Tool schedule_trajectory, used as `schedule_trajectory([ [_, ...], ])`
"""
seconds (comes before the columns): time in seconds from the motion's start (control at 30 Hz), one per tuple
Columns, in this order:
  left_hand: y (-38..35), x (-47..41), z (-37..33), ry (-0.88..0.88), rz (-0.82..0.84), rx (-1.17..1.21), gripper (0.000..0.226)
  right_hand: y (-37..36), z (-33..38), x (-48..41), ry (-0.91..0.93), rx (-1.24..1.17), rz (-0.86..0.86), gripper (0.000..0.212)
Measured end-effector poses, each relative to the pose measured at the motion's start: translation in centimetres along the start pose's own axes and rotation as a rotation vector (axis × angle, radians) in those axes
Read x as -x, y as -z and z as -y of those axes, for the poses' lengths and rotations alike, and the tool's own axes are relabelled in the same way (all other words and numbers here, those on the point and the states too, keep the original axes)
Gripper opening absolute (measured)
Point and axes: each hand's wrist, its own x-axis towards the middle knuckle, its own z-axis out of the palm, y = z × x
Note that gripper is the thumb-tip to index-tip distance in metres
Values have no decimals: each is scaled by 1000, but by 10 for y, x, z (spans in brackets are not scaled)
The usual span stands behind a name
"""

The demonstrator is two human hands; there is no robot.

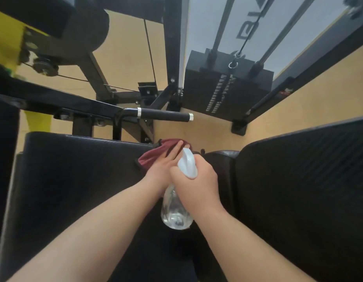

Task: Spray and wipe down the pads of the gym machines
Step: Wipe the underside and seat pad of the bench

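A large black seat pad [75, 180] fills the lower left of the head view. At its far right corner lies a maroon cloth [156, 153]. My left hand [164, 165] presses flat on the cloth with straight fingers. My right hand [199, 180] grips the neck of a clear spray bottle [175, 210] with a white trigger head [187, 165], held just right of and partly over my left hand. A second black pad [298, 190] stands to the right, and a narrow black pad [223, 159] sits between the two.
A black handle bar with a foam grip [164, 114] sticks out beyond the seat pad. The weight stack [227, 92] with its guide rods and cable stands behind on the tan floor [213, 129]. Black and yellow frame parts [5, 37] crowd the upper left.
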Motion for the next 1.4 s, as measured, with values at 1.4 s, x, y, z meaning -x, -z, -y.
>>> schedule_trajectory([
  [1.4, 50, -46, 59, 446, -495, -46, 49, -2, -6, 4, 31, 65, 99, 19],
])
